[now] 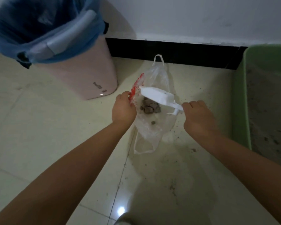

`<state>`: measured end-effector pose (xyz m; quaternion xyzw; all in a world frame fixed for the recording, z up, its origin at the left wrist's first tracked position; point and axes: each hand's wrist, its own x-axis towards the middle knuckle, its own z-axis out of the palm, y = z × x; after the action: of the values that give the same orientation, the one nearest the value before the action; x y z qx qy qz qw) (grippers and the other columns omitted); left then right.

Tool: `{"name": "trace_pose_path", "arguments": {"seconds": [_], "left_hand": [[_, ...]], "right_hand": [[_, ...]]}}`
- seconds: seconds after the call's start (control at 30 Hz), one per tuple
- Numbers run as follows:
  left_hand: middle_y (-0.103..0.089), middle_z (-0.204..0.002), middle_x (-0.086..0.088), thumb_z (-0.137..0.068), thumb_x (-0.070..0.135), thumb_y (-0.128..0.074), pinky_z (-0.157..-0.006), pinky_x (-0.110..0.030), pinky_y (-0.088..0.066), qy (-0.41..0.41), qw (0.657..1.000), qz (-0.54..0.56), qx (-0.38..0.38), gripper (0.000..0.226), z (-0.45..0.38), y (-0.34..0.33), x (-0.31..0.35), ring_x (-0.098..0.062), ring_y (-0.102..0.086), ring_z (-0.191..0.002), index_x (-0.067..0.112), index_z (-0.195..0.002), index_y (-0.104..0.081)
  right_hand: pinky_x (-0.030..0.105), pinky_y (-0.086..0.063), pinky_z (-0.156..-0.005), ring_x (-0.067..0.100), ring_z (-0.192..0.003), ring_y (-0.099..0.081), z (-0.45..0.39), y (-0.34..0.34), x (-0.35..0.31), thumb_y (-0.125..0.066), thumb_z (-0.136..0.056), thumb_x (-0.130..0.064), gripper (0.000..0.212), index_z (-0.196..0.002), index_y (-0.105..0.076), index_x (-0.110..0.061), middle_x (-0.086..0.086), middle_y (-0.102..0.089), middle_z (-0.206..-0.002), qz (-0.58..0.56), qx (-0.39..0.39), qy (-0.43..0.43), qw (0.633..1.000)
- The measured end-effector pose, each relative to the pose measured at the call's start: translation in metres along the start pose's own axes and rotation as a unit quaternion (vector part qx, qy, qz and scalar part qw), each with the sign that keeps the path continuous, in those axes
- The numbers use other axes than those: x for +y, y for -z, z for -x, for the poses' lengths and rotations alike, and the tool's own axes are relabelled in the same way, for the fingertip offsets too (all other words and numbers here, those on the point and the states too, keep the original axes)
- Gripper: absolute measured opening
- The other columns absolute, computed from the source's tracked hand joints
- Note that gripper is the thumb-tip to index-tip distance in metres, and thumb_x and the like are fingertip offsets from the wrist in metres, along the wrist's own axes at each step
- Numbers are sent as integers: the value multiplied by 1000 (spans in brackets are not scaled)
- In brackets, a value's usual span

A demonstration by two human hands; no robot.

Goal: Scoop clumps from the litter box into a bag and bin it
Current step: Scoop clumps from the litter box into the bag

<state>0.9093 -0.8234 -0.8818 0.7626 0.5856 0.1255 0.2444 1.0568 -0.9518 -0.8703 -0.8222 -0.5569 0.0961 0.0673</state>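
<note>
White plastic litter scoop [156,96] tipped over clear bag [152,120], clenched in right hand [197,118]; left hand [123,109] pinching bag mouth open for clumps [150,108]

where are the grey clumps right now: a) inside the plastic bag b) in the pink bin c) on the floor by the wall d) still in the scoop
a: the grey clumps lie inside the clear plastic bag, just under the white scoop that the right hand holds over it, while the left hand grips the bag's edge.
</note>
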Motion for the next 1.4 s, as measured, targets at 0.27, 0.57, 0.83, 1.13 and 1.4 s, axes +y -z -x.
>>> {"name": "trace_pose_path", "arguments": {"seconds": [0.27, 0.57, 0.83, 1.13, 1.4], "left_hand": [[-62, -98, -24, -68, 4, -53, -83, -40, -48, -276, 949, -96, 113, 36, 2, -19, 21, -39, -58, -94, -6, -101, -64], [-65, -84, -20, -76, 11, -41, -77, -28, -41, -478, 878, 16, -21, 34, 42, -94, 145, -30, -56, -86, -5, -90, -67], [-61, -63, -17, -75, 11, -43, -67, -34, -50, -513, 848, 4, -129, 27, 83, -136, 186, -33, -60, -64, -3, -66, -65], [-51, -49, -9, -68, 17, -35, -69, -29, -27, -607, 781, -6, -150, 33, 68, -152, 177, -22, -41, -65, 4, -49, -58], [-48, -53, -10, -71, 17, -35, -68, -30, -24, -636, 767, 5, -86, 33, 69, -162, 174, -18, -27, -67, 3, -49, -55]], "right_hand": [[27, -39, -69, 28, -83, -55, 26, 26, 48, -52, -88, -5, 21, -106, -62, -1, 19, -64, -98, -230, 15, -144, 962], [23, -43, -57, 19, -62, -53, 95, 71, 137, -50, -86, -1, 12, -89, -62, -3, 14, -61, -77, -319, 48, -293, 900], [20, -37, -51, 19, -51, -46, 172, 77, 207, -56, -88, -15, 18, -75, -61, -3, 12, -55, -63, -299, 26, -425, 854], [23, -34, -44, 17, -43, -41, 189, 111, 233, -33, -98, -18, 29, -71, -36, -28, 7, -40, -53, -13, -253, -401, 880], [32, -44, -78, 32, -103, -59, 161, 69, 256, -46, -95, -23, 31, -113, -59, -2, 21, -63, -112, 8, -202, -410, 890]]}}
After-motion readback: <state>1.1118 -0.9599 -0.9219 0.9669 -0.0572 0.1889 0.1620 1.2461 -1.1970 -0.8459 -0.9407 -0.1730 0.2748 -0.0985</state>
